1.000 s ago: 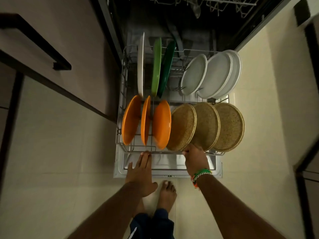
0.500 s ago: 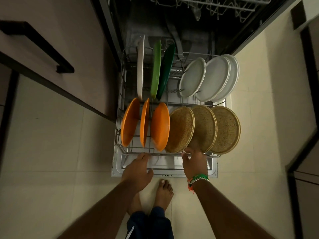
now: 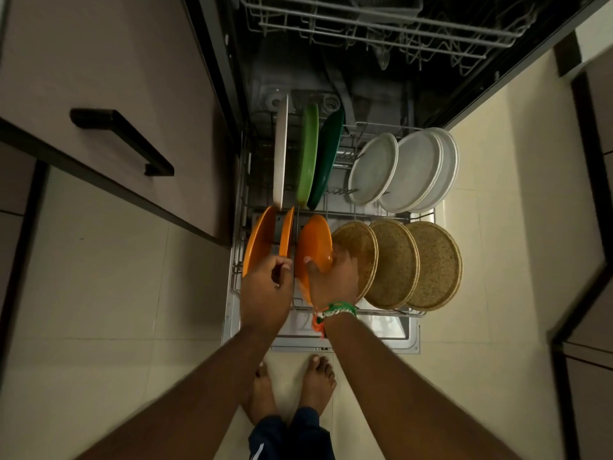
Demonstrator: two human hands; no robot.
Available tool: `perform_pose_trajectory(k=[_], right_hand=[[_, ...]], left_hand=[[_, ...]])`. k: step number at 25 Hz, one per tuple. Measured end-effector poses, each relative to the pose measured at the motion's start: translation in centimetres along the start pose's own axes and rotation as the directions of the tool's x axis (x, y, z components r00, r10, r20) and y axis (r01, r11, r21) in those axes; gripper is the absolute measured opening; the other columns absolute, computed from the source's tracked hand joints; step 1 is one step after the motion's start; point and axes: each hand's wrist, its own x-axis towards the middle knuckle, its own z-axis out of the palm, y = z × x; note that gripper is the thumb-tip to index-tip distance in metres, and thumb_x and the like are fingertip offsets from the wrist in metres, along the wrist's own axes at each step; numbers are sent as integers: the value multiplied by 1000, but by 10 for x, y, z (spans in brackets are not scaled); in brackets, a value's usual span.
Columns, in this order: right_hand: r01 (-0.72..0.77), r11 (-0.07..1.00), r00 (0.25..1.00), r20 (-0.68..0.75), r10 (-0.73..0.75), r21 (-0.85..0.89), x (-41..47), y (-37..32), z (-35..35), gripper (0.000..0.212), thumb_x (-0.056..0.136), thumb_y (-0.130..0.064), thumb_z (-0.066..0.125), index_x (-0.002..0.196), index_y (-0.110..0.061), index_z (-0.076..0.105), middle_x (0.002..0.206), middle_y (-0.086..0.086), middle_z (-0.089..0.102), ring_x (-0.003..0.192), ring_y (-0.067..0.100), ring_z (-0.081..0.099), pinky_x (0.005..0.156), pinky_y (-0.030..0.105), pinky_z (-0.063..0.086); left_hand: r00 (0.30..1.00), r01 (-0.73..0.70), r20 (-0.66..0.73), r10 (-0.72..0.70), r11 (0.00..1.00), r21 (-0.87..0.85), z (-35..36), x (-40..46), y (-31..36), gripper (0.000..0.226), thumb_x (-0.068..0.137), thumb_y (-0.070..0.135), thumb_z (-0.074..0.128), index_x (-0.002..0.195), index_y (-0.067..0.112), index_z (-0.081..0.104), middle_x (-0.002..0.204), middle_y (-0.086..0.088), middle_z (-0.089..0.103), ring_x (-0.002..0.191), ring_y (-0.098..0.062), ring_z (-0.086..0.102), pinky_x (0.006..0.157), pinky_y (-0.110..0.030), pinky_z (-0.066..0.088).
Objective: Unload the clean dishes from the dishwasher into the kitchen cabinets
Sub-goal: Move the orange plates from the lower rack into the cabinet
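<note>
The pulled-out lower dishwasher rack (image 3: 391, 313) holds upright plates. In front stand three orange plates, then three speckled brown plates (image 3: 394, 263). Behind them are a white plate (image 3: 281, 154), a light green plate (image 3: 308, 154), a dark green plate (image 3: 328, 157) and several white plates (image 3: 418, 171). My left hand (image 3: 265, 290) pinches the lower edge of the middle orange plate (image 3: 287, 232). My right hand (image 3: 335, 277) grips the right orange plate (image 3: 315, 242), thumb on its front and fingers behind it. The left orange plate (image 3: 260, 240) stands untouched.
The open dishwasher door (image 3: 411, 341) lies flat under the rack, just ahead of my bare feet (image 3: 292, 386). The upper rack (image 3: 381, 28) juts out above. A cabinet front with a black handle (image 3: 122, 141) flanks the left; another cabinet edge (image 3: 583, 293) stands to the right.
Both hands left the rack's front rail and rose onto the orange plates. The camera has come closer to the rack.
</note>
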Motion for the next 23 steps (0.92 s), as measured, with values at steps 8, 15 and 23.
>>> perform_pose_trajectory(k=[8, 15, 23], right_hand=[[-178, 981, 944, 269, 192, -77, 18, 38, 10, 24, 89, -28, 62, 106, -13, 70, 98, 10, 70, 89, 30, 64, 73, 31, 41], [267, 963, 943, -214, -255, 29, -24, 8, 10, 14, 85, -15, 61, 96, -23, 64, 99, -3, 57, 92, 16, 54, 76, 26, 38], [-30, 978, 998, 68, 16, 207, -41, -41, 63, 52, 89, -28, 69, 136, -19, 49, 129, 1, 50, 116, 21, 52, 94, 36, 46]], left_hand=[[993, 116, 36, -113, 989, -95, 1, -4, -5, 20, 99, 20, 60, 114, 22, 72, 98, 10, 71, 89, -5, 67, 75, -23, 57], [981, 180, -121, -149, 936, 304, -22, 31, -36, 61, 87, 28, 75, 140, 25, 44, 138, -10, 50, 121, -28, 51, 88, -38, 53], [893, 376, 183, -412, 904, 203, -29, 59, -44, 30, 103, 29, 52, 126, 11, 50, 115, -19, 65, 89, -27, 65, 73, -41, 57]])
